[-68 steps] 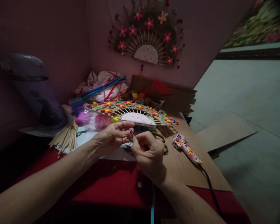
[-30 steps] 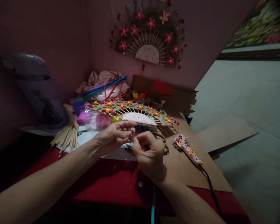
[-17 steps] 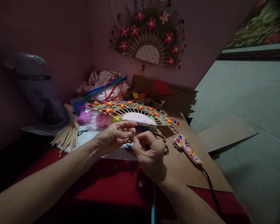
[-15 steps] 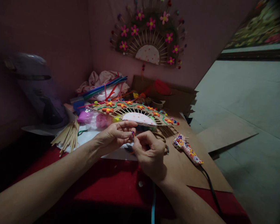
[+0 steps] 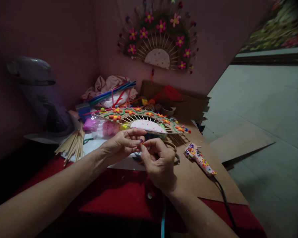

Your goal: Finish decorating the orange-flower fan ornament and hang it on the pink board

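Observation:
Between the thumb and fingers of my left hand [image 5: 126, 141] is a small dark purple bead [image 5: 141, 141]. My right hand [image 5: 159, 162] pinches just beside it, at a thin orange strand [image 5: 142, 144] that meets the bead; how far the strand passes through it is too small to tell. Just beyond my fingertips a half-round fan-shaped decoration [image 5: 149, 125] lies on the table, with orange flowers, sticks and a white dotted centre. Scissors [image 5: 175, 158], partly hidden by my right hand, lie behind it.
Wooden sticks [image 5: 73, 142] lie in a bundle at left, near a purple covered object [image 5: 43, 96]. A flower-patterned glue gun [image 5: 200, 158] with a black cord rests on cardboard [image 5: 188, 178] at right. A similar flowered decoration [image 5: 159, 39] hangs on the wall. Red cloth [image 5: 114, 198] covers the table.
Both hands stay nearly in place around the bead. The right fingertips have shifted very slightly at the bead; nothing has been let go.

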{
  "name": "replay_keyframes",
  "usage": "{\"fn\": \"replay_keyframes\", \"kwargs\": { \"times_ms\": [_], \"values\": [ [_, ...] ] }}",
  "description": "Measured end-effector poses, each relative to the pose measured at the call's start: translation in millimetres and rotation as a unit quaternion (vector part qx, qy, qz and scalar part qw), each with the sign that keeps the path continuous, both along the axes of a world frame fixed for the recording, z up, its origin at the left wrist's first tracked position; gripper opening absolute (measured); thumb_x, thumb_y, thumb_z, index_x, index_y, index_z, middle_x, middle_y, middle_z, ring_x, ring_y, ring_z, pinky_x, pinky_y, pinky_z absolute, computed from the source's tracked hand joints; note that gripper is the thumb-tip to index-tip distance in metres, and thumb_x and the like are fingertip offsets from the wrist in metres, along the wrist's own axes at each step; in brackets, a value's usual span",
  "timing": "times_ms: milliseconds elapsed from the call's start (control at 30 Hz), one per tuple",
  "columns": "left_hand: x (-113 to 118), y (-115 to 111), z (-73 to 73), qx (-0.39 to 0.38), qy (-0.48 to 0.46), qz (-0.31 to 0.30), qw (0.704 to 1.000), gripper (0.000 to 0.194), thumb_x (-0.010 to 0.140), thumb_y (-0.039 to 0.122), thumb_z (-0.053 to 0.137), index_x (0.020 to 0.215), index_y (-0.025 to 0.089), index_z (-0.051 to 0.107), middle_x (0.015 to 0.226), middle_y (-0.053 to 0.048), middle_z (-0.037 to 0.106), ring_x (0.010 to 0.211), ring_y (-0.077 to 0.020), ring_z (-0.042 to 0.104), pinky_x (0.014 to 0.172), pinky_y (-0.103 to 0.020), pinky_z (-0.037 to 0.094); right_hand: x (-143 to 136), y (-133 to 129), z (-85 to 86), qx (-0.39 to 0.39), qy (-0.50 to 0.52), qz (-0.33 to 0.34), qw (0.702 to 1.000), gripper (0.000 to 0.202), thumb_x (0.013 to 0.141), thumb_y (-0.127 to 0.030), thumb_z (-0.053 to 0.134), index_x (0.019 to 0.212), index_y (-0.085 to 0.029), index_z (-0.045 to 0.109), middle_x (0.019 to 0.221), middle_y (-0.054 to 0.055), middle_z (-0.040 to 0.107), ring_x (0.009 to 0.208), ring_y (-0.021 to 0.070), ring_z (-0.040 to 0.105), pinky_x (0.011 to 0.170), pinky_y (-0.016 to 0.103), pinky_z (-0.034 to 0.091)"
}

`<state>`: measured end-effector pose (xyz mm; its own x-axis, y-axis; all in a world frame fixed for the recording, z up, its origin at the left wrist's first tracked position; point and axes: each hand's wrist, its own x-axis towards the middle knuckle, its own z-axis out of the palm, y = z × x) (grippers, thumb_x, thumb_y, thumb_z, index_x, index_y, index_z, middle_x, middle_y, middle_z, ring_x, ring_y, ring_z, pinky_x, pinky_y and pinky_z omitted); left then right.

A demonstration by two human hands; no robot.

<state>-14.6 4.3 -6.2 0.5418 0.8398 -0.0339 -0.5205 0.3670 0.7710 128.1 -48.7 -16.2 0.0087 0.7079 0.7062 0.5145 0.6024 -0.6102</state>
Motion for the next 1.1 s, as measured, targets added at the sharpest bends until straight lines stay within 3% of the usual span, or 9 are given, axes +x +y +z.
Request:
{"fn": "replay_keyframes", "kwargs": {
  "times_ms": [1100],
  "values": [
    [-0.5, 3.5, -3.2, -0.002, -0.017, -0.014, 1.000, 0.039, 0.051, 0.001, 0.080, 0.088, 0.010, 0.071, 0.071, -0.003, 0.066, 0.064, -0.0106, 0.062, 0.062, -0.021, 0.049, 0.8, 3.3, -4.0, 0.033, -0.029, -0.037, 0.998, 0.008, 0.081, -0.018, 0.058, 0.074, -0.014, 0.059, 0.046, -0.007, 0.043, 0.038, 0.0055, 0.037, 0.042, 0.020, 0.028]
  ]
}}
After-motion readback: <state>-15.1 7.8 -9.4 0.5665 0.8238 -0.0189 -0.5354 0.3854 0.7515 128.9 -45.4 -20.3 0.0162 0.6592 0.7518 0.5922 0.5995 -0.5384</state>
